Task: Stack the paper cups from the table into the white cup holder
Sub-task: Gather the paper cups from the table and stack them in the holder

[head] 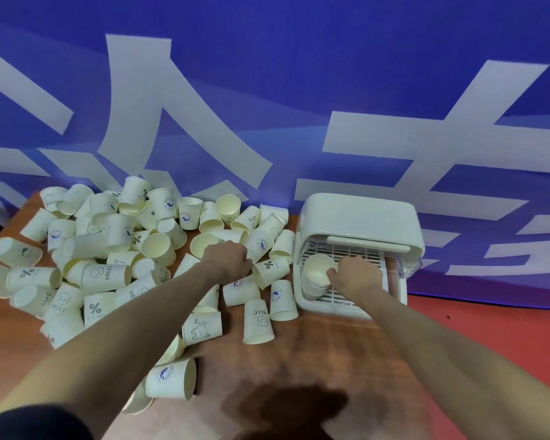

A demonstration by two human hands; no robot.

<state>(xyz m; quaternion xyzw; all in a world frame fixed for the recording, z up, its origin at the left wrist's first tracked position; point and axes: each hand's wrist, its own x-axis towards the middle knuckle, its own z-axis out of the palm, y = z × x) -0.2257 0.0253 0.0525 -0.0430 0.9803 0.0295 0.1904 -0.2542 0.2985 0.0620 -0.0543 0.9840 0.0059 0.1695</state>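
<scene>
One nested cup stack (315, 279) in white holder (359, 217), L side.

A heap of paper cups (134, 249) covers the left and middle of the counter (315, 354), with the cup holder (359, 217) to its right against the backdrop (267, 90). A stack of cups (315, 277) sits in the holder's left side. The left hand (227, 260) lies among the loose cups, while the right hand (358, 274) rests in the holder just beside the stack.
</scene>
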